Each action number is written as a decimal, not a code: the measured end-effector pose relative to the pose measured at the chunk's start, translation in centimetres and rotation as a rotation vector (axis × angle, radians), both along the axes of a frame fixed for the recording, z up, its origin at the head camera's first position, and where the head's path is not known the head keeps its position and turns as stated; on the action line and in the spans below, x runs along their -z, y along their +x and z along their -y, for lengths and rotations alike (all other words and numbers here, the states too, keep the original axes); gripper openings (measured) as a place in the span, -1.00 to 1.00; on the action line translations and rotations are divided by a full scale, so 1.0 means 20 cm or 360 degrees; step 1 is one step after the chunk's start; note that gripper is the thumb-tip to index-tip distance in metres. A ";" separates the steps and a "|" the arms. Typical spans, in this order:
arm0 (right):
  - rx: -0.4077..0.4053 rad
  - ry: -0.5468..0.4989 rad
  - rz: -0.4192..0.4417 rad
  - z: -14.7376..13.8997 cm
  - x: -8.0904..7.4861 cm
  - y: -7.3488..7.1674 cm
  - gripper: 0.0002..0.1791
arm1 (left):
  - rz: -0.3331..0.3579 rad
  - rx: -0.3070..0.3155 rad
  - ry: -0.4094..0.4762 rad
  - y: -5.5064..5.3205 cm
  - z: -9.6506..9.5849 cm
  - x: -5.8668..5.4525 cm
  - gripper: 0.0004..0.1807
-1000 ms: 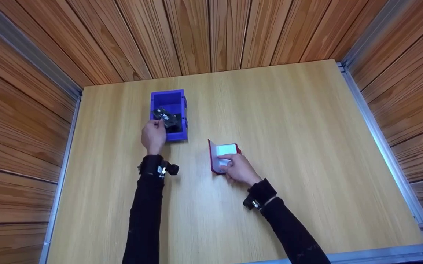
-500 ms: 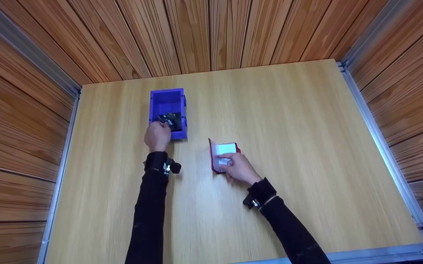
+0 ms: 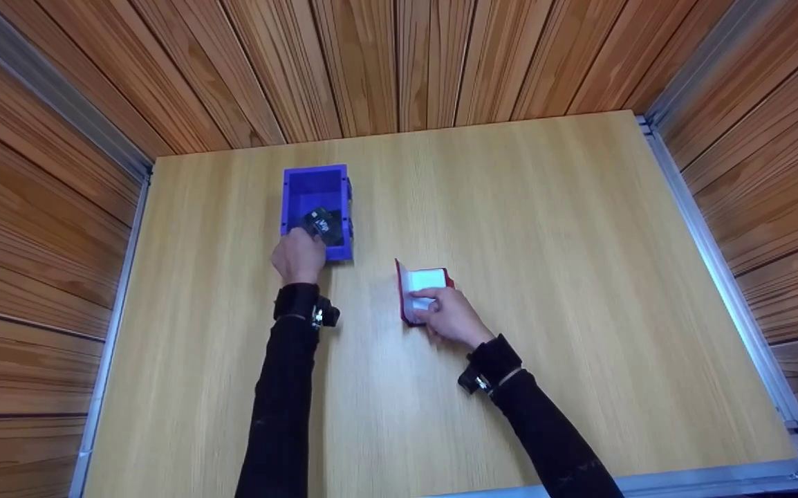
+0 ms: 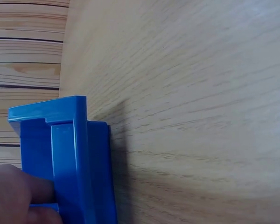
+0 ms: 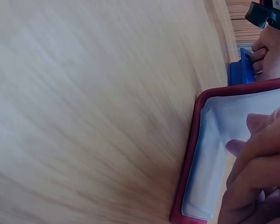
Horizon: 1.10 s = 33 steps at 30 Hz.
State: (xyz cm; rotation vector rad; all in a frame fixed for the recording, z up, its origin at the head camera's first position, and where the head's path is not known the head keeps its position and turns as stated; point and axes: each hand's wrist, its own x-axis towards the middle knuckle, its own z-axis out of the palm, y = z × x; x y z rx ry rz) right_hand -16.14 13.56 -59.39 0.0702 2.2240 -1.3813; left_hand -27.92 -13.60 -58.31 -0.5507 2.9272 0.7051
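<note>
My left hand [image 3: 299, 256] reaches over the near left corner of a purple-blue plastic bin [image 3: 314, 169], its fingers curled inside the rim. At its fingertips is a black card [image 3: 323, 223] with VIP in pale letters, pinched close over other dark cards. In the left wrist view, curled fingers show inside the blue bin [image 4: 67, 154], but the card is hidden. My right hand [image 3: 451, 318] grips a small red card holder [image 3: 449, 278] lying unfolded on the table, index finger across its clear sleeves [image 3: 428, 279]. The right wrist view shows fingertips against the sleeve [image 5: 207, 172] inside the red cover.
The wood-grain table [image 3: 579, 277] extends widely right of the card holder. Plank walls [image 3: 427, 62] stand behind and at both sides, with a metal rail [image 3: 717, 249] along the right edge. A black wrist camera [image 3: 330, 315] sticks out beside the left wrist.
My left hand has moved slightly right and farther over the bin, and the VIP card has gone lower inside it. The right hand and card holder have hardly moved.
</note>
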 end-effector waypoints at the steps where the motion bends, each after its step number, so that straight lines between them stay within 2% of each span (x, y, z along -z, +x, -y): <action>1: 0.0005 -0.0010 0.0003 0.00 0.00 0.00 -0.51 | -0.0003 0.0002 -0.0001 0.00 0.00 0.00 -0.69; 5: -0.0003 -0.0024 -0.0011 0.01 0.00 0.00 -0.51 | -0.0042 -0.0012 0.0037 0.02 0.01 0.00 -0.65; 7: -0.0010 -0.0016 -0.0015 0.01 0.00 0.00 -0.50 | -0.0121 -0.0029 0.0066 0.04 0.01 0.00 -0.68; 9: -0.0019 -0.0002 -0.0022 0.02 0.01 0.00 -0.50 | -0.0243 -0.0038 0.0065 0.05 0.00 -0.01 -0.73; 13: -0.0012 0.0019 -0.0043 0.03 0.01 0.00 -0.51 | -0.0594 0.0014 -0.0015 0.09 -0.05 -0.06 -0.77; 15: -0.0018 0.0028 -0.0067 0.04 0.02 0.01 -0.51 | -0.0777 0.0132 -0.0030 0.14 -0.09 -0.09 -0.80; 16: -0.0019 0.0030 -0.0084 0.05 0.02 0.01 -0.51 | -0.0862 0.0228 -0.0021 0.17 -0.11 -0.11 -0.82; 19: -0.0026 0.0035 -0.0145 0.05 0.02 0.01 -0.51 | -0.0991 0.0659 0.0031 0.26 -0.16 -0.13 -0.81; 20: -0.0028 0.0036 -0.0167 0.05 0.02 0.01 -0.51 | -0.0982 0.0824 0.0044 0.29 -0.18 -0.13 -0.78; 22: -0.0033 0.0045 -0.0211 0.05 0.01 0.01 -0.53 | -0.0895 0.1106 0.0061 0.34 -0.21 -0.12 -0.70; 24: -0.0045 0.0078 -0.0262 0.05 0.01 0.00 -0.54 | -0.0760 0.1279 0.0061 0.39 -0.22 -0.10 -0.63; 27: -0.0082 0.0150 -0.0324 0.05 0.02 0.00 -0.57 | -0.0551 0.1363 0.0037 0.44 -0.22 -0.05 -0.56; 29: -0.0122 0.0193 -0.0353 0.05 0.02 0.00 -0.59 | -0.0435 0.1359 0.0022 0.46 -0.21 -0.01 -0.54; 33: -0.0252 0.0249 -0.0392 0.05 0.04 -0.01 -0.60 | -0.0290 0.1346 -0.0007 0.49 -0.17 0.04 -0.50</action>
